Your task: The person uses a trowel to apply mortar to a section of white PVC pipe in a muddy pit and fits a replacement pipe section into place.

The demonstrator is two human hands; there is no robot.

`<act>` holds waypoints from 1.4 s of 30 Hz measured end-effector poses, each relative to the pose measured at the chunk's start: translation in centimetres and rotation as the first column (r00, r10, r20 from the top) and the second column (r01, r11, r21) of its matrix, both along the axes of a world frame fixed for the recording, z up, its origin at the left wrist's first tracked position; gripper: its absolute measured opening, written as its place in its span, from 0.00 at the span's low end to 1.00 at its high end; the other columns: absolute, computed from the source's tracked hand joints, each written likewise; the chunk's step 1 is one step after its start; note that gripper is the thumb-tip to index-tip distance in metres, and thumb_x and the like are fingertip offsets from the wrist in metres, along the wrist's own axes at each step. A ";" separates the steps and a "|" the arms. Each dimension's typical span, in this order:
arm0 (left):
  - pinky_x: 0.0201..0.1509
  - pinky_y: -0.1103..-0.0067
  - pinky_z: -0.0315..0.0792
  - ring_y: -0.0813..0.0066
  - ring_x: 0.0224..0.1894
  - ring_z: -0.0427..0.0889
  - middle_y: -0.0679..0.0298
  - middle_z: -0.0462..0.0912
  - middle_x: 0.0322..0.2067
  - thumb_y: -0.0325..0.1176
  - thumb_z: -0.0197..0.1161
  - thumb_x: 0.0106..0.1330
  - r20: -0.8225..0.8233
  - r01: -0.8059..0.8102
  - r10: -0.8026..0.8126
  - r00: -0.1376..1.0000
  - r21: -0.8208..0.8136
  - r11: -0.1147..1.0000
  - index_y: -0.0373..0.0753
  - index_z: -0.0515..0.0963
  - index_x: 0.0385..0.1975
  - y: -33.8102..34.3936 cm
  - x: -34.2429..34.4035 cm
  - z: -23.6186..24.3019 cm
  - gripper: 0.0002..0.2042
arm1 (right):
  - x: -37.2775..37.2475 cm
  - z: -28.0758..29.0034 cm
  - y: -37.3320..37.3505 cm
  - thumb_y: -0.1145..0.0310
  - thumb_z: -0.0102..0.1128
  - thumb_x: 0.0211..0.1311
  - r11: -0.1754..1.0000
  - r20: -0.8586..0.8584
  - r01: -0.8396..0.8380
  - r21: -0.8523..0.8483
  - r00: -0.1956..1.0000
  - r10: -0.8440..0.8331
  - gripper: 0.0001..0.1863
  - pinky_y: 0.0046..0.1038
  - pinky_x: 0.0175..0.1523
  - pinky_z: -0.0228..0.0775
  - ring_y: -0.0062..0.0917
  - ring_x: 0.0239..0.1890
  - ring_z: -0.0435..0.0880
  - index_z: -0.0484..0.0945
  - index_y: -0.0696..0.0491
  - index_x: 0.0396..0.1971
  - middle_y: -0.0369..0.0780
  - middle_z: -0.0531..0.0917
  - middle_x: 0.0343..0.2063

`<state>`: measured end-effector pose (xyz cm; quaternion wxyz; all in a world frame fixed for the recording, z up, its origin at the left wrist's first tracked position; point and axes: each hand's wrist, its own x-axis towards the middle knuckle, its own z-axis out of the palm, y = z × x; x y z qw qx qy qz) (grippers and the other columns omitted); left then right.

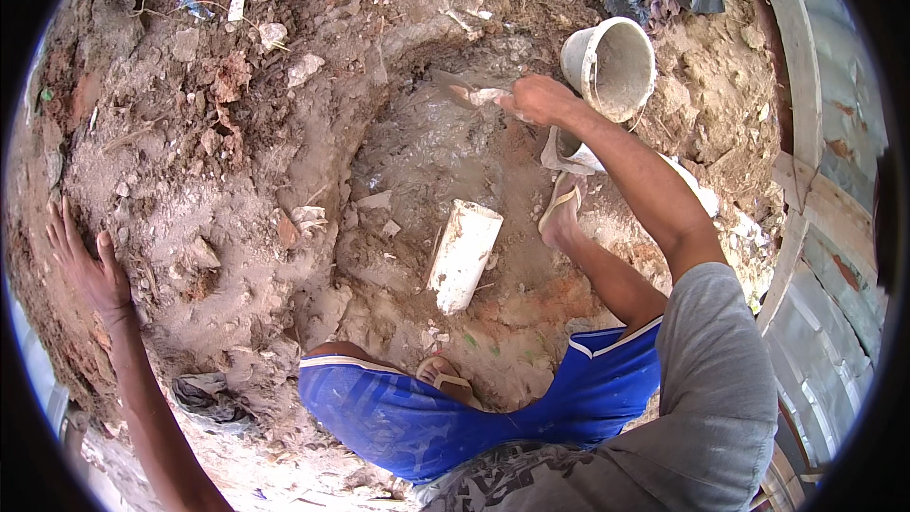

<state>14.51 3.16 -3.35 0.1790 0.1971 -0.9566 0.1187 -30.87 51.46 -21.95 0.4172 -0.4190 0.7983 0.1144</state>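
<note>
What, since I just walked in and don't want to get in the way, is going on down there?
A person crouching on muddy ground grips a small trowel in the right hand, its blade at a wet grey patch. The left hand is out to the side, fingers spread by the bare earth, holding nothing. A mud-smeared white pipe piece sits nearer the person's feet, and a pale bucket is just beyond the right wrist.

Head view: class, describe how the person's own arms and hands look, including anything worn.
The left hand and right hand are ungloved. The left forearm and right forearm are uncovered. A short grey sleeve covers the right upper arm; any left sleeve is out of view.
</note>
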 end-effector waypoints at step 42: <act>0.79 0.57 0.45 0.49 0.76 0.53 0.57 0.59 0.74 0.62 0.48 0.72 -0.027 0.013 -0.017 0.999 -0.148 0.989 0.52 0.63 0.73 -0.7 1.2 -0.5 0.33 | 7.6 2.9 -2.2 0.71 0.44 0.69 0.999 -0.372 -0.032 -0.014 0.928 0.025 0.19 0.46 0.45 0.81 0.47 0.43 0.88 0.76 0.57 0.57 0.56 0.84 0.44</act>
